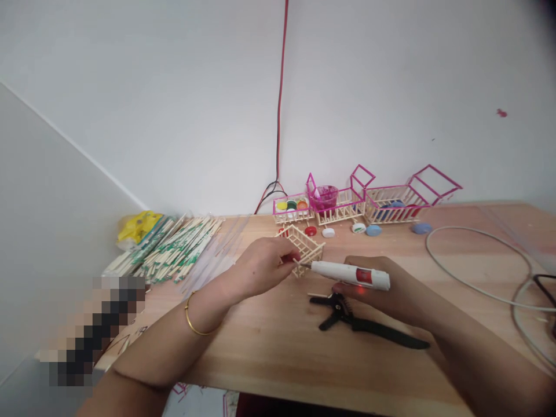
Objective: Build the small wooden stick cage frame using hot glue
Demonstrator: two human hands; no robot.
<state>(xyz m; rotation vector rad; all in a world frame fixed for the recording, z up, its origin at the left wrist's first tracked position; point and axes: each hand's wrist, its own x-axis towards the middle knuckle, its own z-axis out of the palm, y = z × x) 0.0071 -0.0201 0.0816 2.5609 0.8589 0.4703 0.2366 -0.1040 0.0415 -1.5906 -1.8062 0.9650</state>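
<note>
My left hand (pixel 264 265) is closed in a pinch on a small basket built of wooden sticks (pixel 306 246), holding it tilted just above the wooden table (pixel 278 347). My right hand (pixel 384 292) is wrapped round a white glue gun (pixel 351 274) with a red mark, lying sideways. Its nozzle points left and touches the basket's lower corner near my left fingertips. A gold bangle sits on my left wrist.
Black pliers (pixel 369 324) lie on the table under my right hand. Bundles of wrapped chopsticks (pixel 174 249) lie at the left. Finished stick carts with pink frames (pixel 360 202) and bottle caps stand by the wall. A white cord (pixel 490 278) loops at the right.
</note>
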